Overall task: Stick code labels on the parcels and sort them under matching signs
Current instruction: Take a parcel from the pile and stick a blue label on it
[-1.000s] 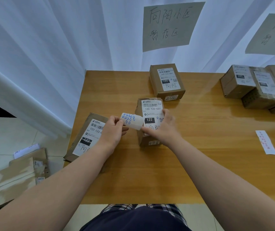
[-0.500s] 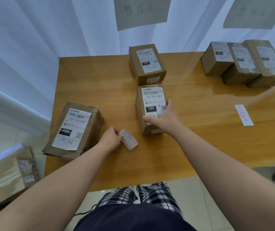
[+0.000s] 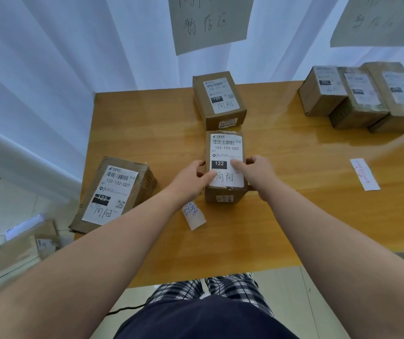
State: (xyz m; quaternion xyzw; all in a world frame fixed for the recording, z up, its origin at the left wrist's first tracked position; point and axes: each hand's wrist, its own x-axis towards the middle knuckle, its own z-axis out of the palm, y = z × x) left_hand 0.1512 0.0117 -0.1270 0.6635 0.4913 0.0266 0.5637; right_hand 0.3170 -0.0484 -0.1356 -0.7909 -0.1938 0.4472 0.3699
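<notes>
A small brown parcel point(image 3: 225, 148) with a white "122-122-C07" label stands in the middle of the wooden table point(image 3: 281, 216). My left hand point(image 3: 192, 176) grips its left side and my right hand point(image 3: 252, 171) grips its right side, thumb on the label. A white backing strip with blue marks point(image 3: 193, 215) lies on the table just in front of the parcel. Another labelled parcel point(image 3: 220, 101) stands behind it under the left paper sign point(image 3: 208, 20). A larger parcel point(image 3: 114, 194) lies at the table's left edge.
Three parcels point(image 3: 365, 96) stand in a row at the back right under a second sign point(image 3: 377, 18). A white label slip point(image 3: 365, 173) lies on the right. More boxes point(image 3: 24, 245) sit on the floor at the left. White curtain behind.
My left hand put the backing strip down on the table and moved onto the parcel's left side. Both hands now hold the parcel. The view tilted downward.
</notes>
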